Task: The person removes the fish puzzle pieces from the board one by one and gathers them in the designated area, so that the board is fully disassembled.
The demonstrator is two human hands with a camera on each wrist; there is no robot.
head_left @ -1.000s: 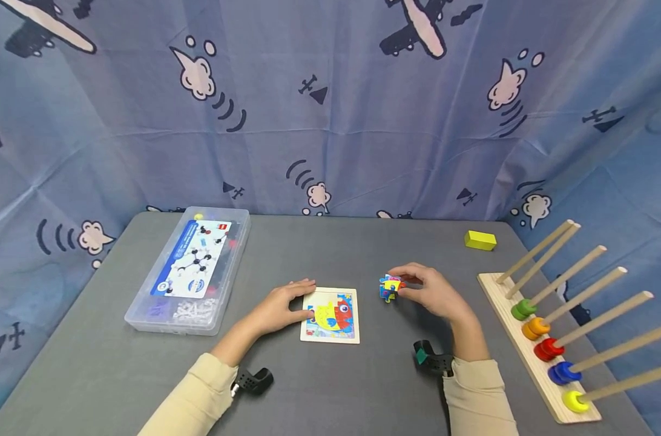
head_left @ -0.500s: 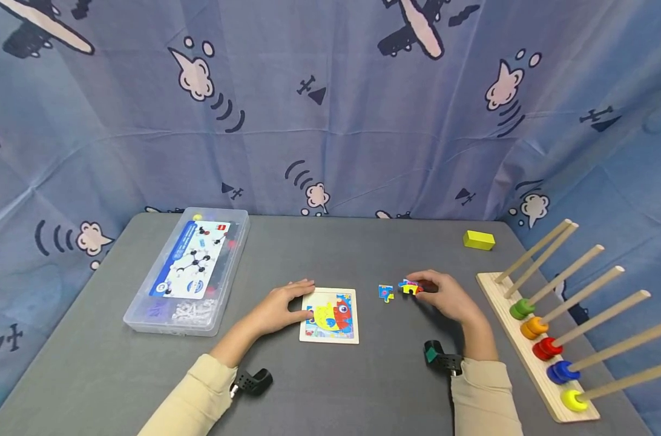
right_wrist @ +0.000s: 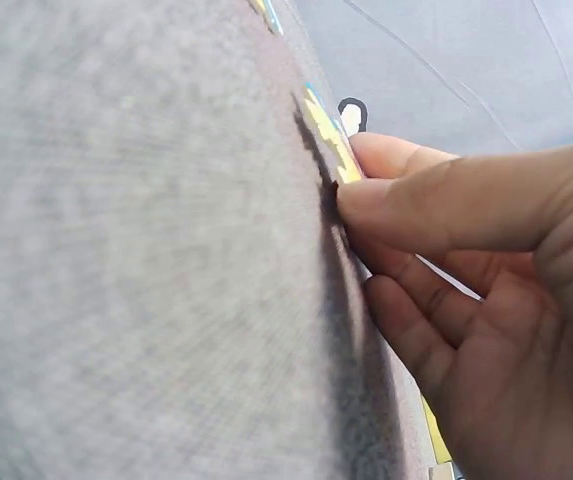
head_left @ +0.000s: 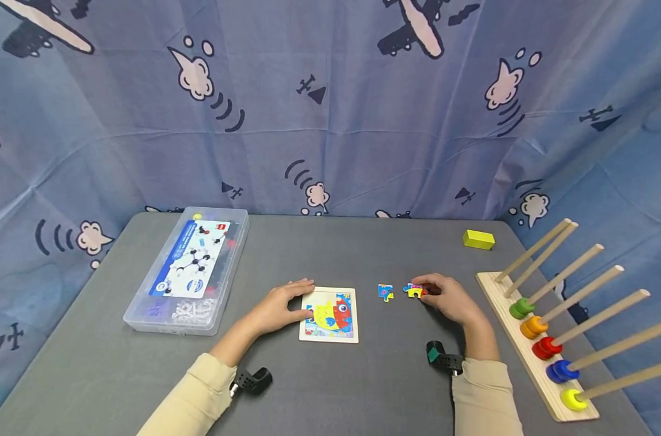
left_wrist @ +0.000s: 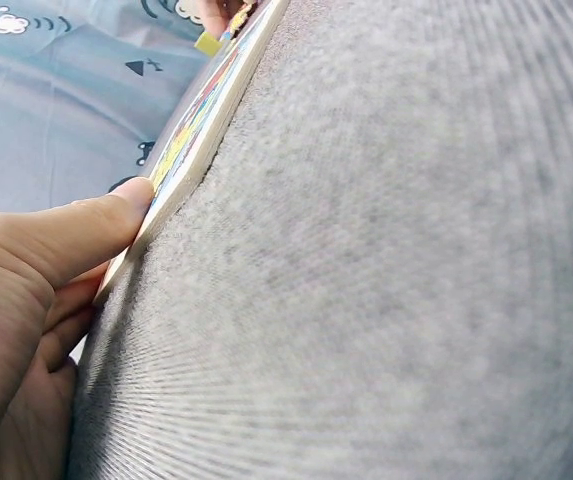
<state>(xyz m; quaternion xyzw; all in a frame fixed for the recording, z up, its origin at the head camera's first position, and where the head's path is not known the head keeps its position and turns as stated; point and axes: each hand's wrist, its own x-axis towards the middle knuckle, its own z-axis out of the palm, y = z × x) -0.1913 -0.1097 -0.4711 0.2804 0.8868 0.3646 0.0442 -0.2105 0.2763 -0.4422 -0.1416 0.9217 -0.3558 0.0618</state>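
Observation:
My left hand (head_left: 281,309) grips the left side of a small square wooden jigsaw puzzle (head_left: 329,315) with a yellow and red fish picture. In the left wrist view its thumb (left_wrist: 106,225) lies over the puzzle's edge (left_wrist: 201,150). To the right, my right hand (head_left: 447,297) pinches a yellow, red and blue puzzle piece (head_left: 414,290) between thumb and fingertips. The right wrist view shows this piece (right_wrist: 328,135) close over the table, with its shadow beside it. A second, mostly blue puzzle piece (head_left: 385,292) lies between the board and the right hand.
A clear plastic case (head_left: 191,272) with a molecule picture lies at the left. A wooden stand (head_left: 537,363) with upright pegs and coloured rings runs along the right side. A yellow block (head_left: 479,239) sits at the back right of the grey table (head_left: 341,387).
My right hand has moved right with the yellow and red puzzle piece, away from the blue piece, and lowered it a little. The left hand stays on the puzzle.

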